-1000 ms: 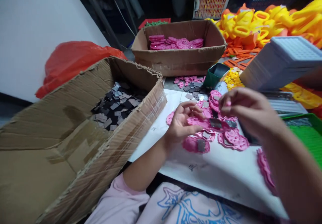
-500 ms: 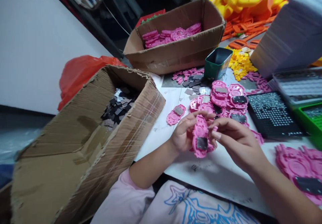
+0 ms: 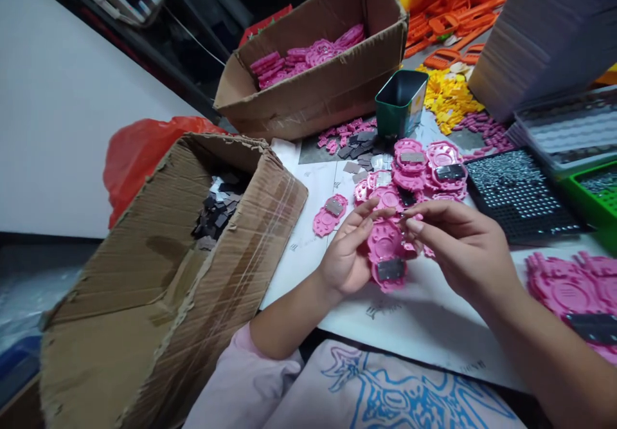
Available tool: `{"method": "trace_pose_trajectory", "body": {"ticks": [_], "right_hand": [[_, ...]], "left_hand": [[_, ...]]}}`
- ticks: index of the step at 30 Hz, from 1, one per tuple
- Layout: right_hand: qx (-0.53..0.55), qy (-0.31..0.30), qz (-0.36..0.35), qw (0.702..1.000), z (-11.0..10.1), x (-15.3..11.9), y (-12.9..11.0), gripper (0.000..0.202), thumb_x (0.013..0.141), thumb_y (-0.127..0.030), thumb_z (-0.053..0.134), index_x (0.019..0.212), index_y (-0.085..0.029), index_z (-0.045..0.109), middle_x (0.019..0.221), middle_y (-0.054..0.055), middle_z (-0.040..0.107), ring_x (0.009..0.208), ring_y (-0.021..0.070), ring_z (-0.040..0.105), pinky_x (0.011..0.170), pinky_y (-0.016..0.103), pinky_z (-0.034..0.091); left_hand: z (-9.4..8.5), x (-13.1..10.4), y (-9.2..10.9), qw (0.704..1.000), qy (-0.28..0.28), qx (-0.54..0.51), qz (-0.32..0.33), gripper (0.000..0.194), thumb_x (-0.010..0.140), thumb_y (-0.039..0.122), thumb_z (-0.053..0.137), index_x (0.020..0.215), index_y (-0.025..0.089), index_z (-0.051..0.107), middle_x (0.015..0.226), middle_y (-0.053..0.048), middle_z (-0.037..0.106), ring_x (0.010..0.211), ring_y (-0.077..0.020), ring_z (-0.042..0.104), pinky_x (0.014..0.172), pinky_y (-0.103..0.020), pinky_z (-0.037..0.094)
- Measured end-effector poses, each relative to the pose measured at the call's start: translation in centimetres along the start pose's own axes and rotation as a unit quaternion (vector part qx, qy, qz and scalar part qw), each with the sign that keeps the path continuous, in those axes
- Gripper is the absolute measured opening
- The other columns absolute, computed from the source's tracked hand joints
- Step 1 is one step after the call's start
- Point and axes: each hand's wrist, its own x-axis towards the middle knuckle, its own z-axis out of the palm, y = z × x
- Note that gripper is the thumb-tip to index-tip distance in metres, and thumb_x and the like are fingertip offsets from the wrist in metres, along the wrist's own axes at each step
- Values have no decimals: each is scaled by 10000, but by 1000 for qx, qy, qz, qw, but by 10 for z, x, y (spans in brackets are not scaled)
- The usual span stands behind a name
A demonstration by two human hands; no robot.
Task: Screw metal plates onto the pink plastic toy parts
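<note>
My left hand [image 3: 344, 258] is closed around the edge of a pink plastic casing [image 3: 384, 241], which has a round moulded centre and a dark rectangular plate [image 3: 390, 269] at its lower end. Thumb and fingers of my right hand [image 3: 465, 242] are pinched together at the casing's upper right edge. What they grip is too small to make out. Just beyond my hands, several similar pink casings [image 3: 446, 159] are heaped, some with grey or dark plates. A single casing [image 3: 330, 215] lies apart on the white sheet to the left.
An open carton [image 3: 226, 287] with dark plates stands at left; another carton [image 3: 313, 104] behind holds pink casings. A green cup [image 3: 400, 110], a black tray of small metal parts [image 3: 520, 191] and a green tray [image 3: 592, 207] stand around. More pink casings [image 3: 569, 287] lie at right.
The casing in my left hand has turned to show its face more fully. My right fingertips have moved up to its upper edge; the small pink piece at them no longer shows clearly. The view has shifted.
</note>
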Motion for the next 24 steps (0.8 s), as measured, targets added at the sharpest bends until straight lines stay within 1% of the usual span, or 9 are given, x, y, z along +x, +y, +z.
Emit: {"method": "trace_pose_trajectory", "body": {"ticks": [2, 5, 7, 9, 12, 14, 16, 20, 24], "right_hand": [[11, 22, 8, 1000, -3, 2, -2, 232, 763, -319, 692, 924, -165, 628, 817, 44, 575, 673, 73, 565, 562, 147, 490], [29, 48, 14, 998, -6, 5, -4, 245, 767, -318, 694, 966, -184, 641, 819, 45, 592, 676, 78, 584, 576, 147, 505], [15, 57, 8, 998, -6, 6, -5, 265, 760, -312, 704, 992, -197, 646, 858, 46, 605, 696, 78, 596, 596, 141, 514], [-30, 55, -17, 998, -6, 6, -6, 255, 763, -316, 701, 987, -204, 652, 865, 40, 612, 697, 76, 599, 590, 134, 510], [-162, 13, -105, 981, -6, 5, -8, 152, 793, -298, 670, 914, -205, 663, 891, 19, 610, 765, 53, 592, 656, 115, 497], [-247, -29, -174, 953, -6, 5, -10, 89, 820, -255, 638, 892, -206, 657, 933, -3, 597, 845, 28, 572, 738, 95, 475], [-302, -55, -219, 926, -5, 6, -11, 75, 842, -215, 605, 903, -196, 643, 946, -17, 584, 878, 7, 551, 778, 83, 447], [-351, -84, -249, 899, -3, 8, -9, 78, 864, -192, 570, 926, -172, 614, 919, -22, 568, 861, -6, 526, 779, 93, 421], [-365, -107, -256, 889, -4, 9, -5, 55, 872, -174, 551, 912, -154, 582, 900, -20, 557, 835, 0, 509, 748, 109, 410]], "left_hand": [[-2, 0, 2, 1000, -11, -3, -26, 256, 864, 207, 549, 1115, 225, 591, 1110, -40, 642, 941, -194, 650, 791, -349, 543], [-6, 2, 4, 997, -22, -8, -69, 332, 898, 406, 501, 1141, 197, 586, 1162, -86, 625, 845, -205, 669, 687, -335, 557], [-7, 3, 4, 993, -27, -8, -110, 466, 898, 522, 447, 1128, 147, 601, 1128, -122, 639, 805, -203, 673, 668, -306, 549], [-8, 3, 3, 987, -33, -11, -156, 564, 901, 577, 390, 1111, 103, 613, 1045, -144, 664, 804, -202, 673, 693, -291, 542], [-9, 2, 1, 980, -48, -17, -194, 596, 905, 589, 364, 1084, 82, 620, 891, -134, 682, 753, -186, 670, 692, -282, 540], [-9, 1, -1, 978, -65, -8, -197, 575, 895, 587, 398, 1041, 81, 628, 837, -122, 678, 737, -187, 668, 687, -299, 548], [-9, 0, -2, 978, -80, 13, -193, 530, 871, 574, 468, 994, 84, 631, 809, -115, 677, 732, -198, 670, 692, -335, 558], [-10, 0, -4, 976, -96, 41, -190, 484, 796, 556, 602, 977, 108, 613, 734, -86, 672, 647, -197, 664, 596, -326, 563], [-12, 1, -4, 977, -84, 61, -186, 493, 793, 573, 595, 958, 109, 590, 704, -64, 650, 557, -171, 638, 503, -261, 519]]}}
